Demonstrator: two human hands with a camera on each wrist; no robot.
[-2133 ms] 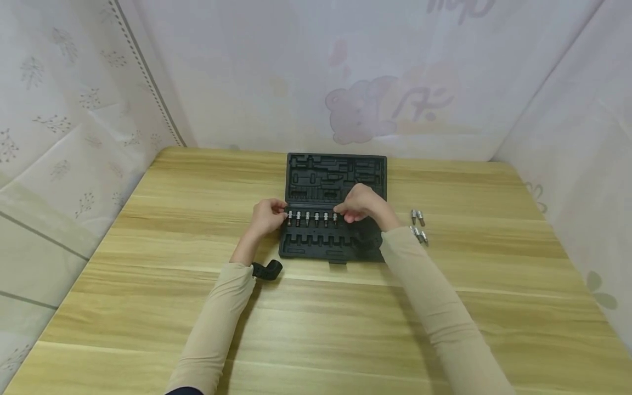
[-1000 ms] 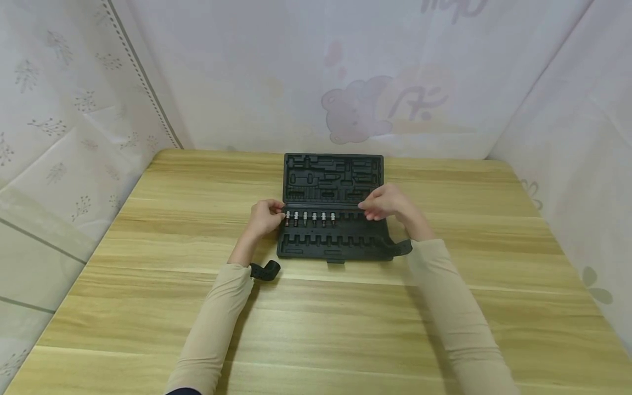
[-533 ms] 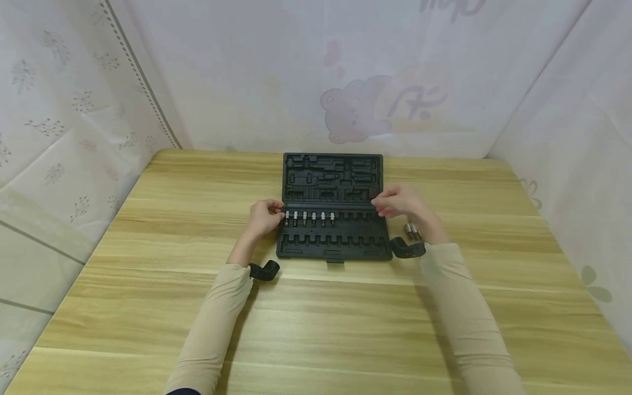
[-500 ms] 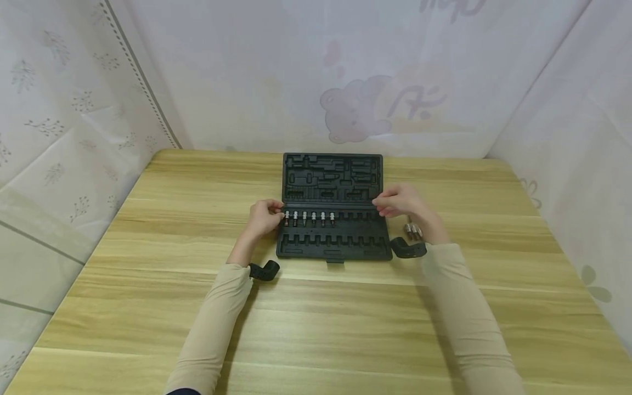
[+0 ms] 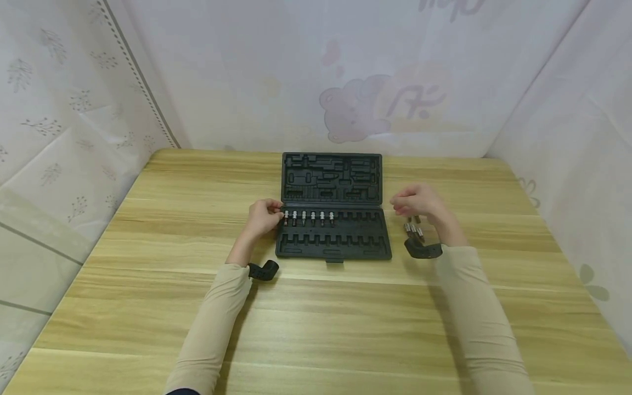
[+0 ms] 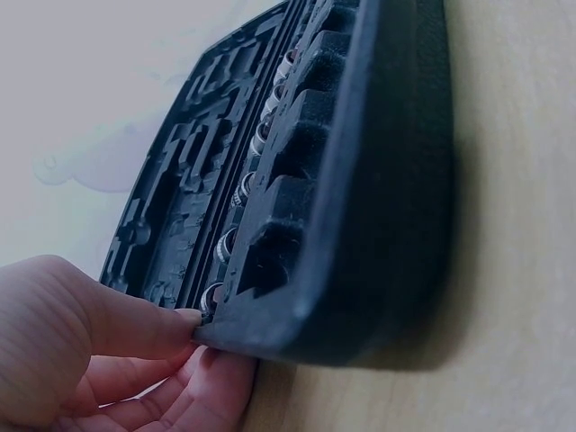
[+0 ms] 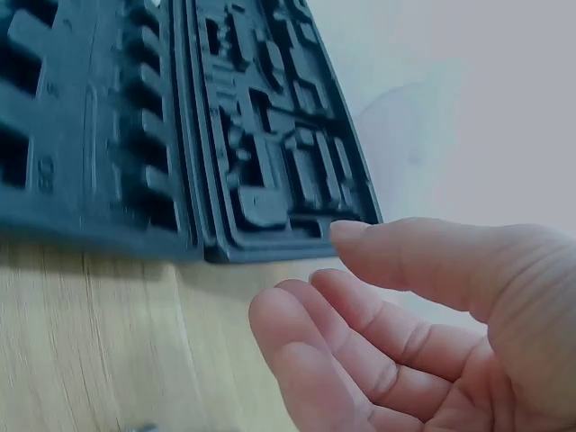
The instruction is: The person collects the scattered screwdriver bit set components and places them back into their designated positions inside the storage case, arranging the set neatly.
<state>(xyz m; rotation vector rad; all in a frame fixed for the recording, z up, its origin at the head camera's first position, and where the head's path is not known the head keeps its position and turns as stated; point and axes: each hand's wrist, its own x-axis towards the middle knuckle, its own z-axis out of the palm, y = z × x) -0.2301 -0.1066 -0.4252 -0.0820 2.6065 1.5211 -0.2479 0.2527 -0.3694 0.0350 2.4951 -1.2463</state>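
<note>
An open black tool case [image 5: 345,231] lies on the table, its lid folded back. Several silver bit sockets [image 5: 313,219] stand in a row in the left part of its upper slots; the other slots in view are bare. My left hand [image 5: 261,218] pinches the case's left edge, thumb on the rim and fingers below it in the left wrist view. To the right of the case hovers my right hand [image 5: 419,201], its fingers loosely bent with nothing between them in the right wrist view. Several loose bit sockets [image 5: 414,230] lie beneath it, partly hidden.
The wooden table [image 5: 316,329] carries the case near its back edge. Pale printed cloth [image 5: 237,71] hangs behind and at both sides. A black camera mount [image 5: 264,270] sits on the left wrist, and another mount [image 5: 423,249] on the right one.
My right hand has moved right, from beside the row of bit sockets along the upper slots and past the case's right edge. The left hand stays on the case's left edge.
</note>
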